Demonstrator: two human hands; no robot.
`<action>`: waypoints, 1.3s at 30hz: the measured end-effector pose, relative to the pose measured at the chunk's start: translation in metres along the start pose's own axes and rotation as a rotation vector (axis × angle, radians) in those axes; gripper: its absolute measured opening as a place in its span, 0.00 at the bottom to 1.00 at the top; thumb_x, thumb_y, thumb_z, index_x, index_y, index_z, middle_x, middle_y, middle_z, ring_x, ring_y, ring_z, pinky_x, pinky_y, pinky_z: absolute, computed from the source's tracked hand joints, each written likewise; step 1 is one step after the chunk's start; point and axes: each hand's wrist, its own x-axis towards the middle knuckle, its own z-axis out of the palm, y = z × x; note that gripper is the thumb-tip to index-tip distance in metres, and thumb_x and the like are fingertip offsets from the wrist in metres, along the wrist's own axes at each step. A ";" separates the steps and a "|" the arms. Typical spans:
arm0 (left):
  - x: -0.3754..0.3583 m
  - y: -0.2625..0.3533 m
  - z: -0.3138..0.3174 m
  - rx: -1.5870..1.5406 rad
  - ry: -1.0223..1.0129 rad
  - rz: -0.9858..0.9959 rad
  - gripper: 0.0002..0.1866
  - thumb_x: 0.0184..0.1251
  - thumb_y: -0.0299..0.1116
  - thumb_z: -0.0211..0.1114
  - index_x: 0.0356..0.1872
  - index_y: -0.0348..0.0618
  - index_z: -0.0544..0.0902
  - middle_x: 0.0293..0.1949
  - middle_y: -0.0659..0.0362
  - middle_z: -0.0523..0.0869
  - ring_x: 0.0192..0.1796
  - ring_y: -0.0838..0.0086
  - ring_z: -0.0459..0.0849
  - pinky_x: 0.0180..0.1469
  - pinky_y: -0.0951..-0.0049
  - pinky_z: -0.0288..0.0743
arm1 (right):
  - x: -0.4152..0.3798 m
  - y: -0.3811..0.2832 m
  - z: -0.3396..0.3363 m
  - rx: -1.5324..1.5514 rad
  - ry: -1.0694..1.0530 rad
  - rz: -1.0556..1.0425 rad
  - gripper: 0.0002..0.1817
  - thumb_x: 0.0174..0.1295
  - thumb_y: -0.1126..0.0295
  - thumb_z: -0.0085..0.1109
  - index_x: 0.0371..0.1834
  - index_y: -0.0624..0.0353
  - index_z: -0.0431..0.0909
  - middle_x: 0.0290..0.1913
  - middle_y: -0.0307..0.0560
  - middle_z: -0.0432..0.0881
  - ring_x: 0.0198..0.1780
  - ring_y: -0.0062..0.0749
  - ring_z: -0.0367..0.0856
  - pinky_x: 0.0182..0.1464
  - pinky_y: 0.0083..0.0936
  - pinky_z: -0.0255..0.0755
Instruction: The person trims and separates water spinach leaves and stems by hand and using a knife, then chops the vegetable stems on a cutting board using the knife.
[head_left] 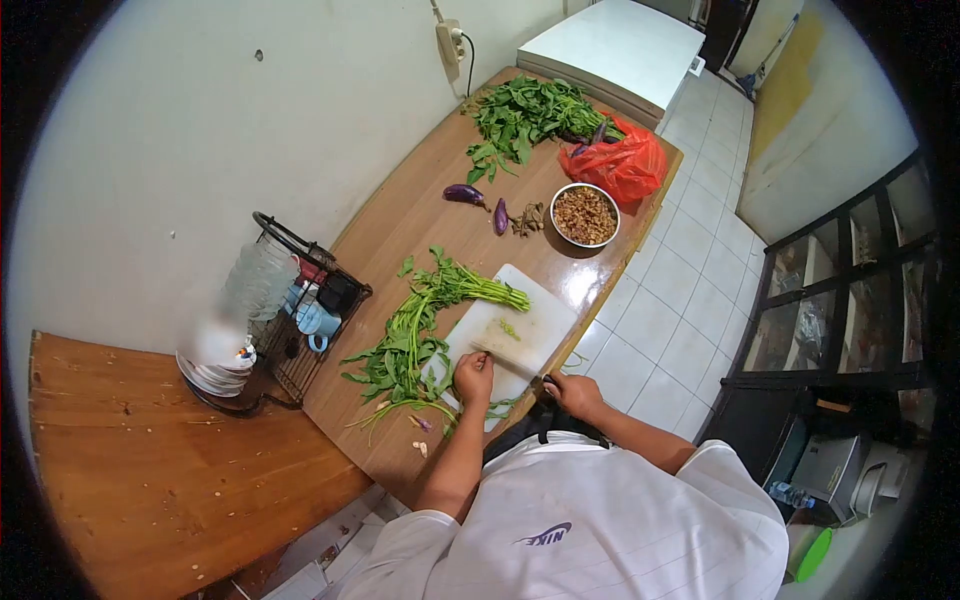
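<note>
My right hand is closed around the dark handle of a knife, at the near right edge of the white cutting board. The blade lies low over the board and points left, toward my left hand. That hand is closed, fingers pinched together at the board's near side; whatever it may hold is hidden. Small cut green pieces lie on the board beyond the blade. A bunch of leafy green stems rests along the board's left side, its cut ends reaching over the far corner.
Beyond the board stand a bowl of brown chopped pieces, two eggplants and a red plastic bag. More leafy greens lie at the table's far end. A dish rack with cups stands left against the wall.
</note>
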 end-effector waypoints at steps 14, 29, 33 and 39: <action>0.008 -0.003 -0.007 0.027 -0.083 0.010 0.08 0.56 0.30 0.76 0.36 0.40 0.90 0.33 0.54 0.87 0.32 0.64 0.87 0.39 0.66 0.81 | 0.005 -0.019 0.014 -0.044 0.047 0.060 0.19 0.73 0.46 0.49 0.52 0.47 0.76 0.29 0.55 0.85 0.32 0.56 0.85 0.33 0.51 0.76; 0.010 -0.005 -0.012 -0.027 -0.105 -0.023 0.07 0.56 0.30 0.77 0.34 0.40 0.90 0.31 0.54 0.88 0.30 0.66 0.87 0.38 0.68 0.80 | -0.009 -0.020 0.013 -0.037 0.019 0.096 0.19 0.73 0.45 0.48 0.53 0.45 0.75 0.30 0.55 0.86 0.33 0.57 0.85 0.34 0.52 0.77; 0.009 -0.008 -0.014 -0.089 -0.077 0.006 0.08 0.55 0.30 0.77 0.34 0.39 0.90 0.31 0.54 0.88 0.31 0.66 0.87 0.38 0.68 0.81 | -0.003 -0.020 0.013 0.018 0.064 0.074 0.19 0.73 0.45 0.49 0.54 0.45 0.75 0.30 0.55 0.86 0.33 0.58 0.85 0.34 0.53 0.77; 0.008 -0.012 -0.010 -0.012 -0.045 0.040 0.08 0.54 0.29 0.76 0.33 0.37 0.89 0.32 0.53 0.88 0.33 0.65 0.88 0.39 0.68 0.81 | -0.010 -0.020 0.012 -0.041 0.013 0.036 0.18 0.73 0.47 0.48 0.52 0.47 0.75 0.29 0.54 0.85 0.31 0.55 0.85 0.31 0.51 0.76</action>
